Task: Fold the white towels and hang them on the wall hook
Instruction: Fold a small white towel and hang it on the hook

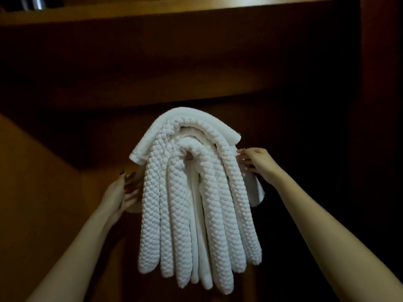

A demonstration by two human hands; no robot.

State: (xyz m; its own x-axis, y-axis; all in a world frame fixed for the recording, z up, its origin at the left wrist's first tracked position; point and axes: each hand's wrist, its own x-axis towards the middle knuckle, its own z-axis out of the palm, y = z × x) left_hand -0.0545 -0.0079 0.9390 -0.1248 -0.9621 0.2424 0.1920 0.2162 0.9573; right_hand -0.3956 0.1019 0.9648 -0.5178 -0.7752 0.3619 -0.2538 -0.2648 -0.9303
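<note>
— Against the dark wood wall (196, 73), dead centre: looking at white towels (196, 214), folded, draping in layers, ends dangling toward six o'clock.
— Hanging on what?
— Hiding under the cloth; cannot tell.
— And holding them how?
— Well apart: pressing with the left hand (122, 192), fingers fairly straight, at the bundle's nine o'clock; pinching an outer layer's edge with the right hand (256, 163) at three o'clock.
</note>
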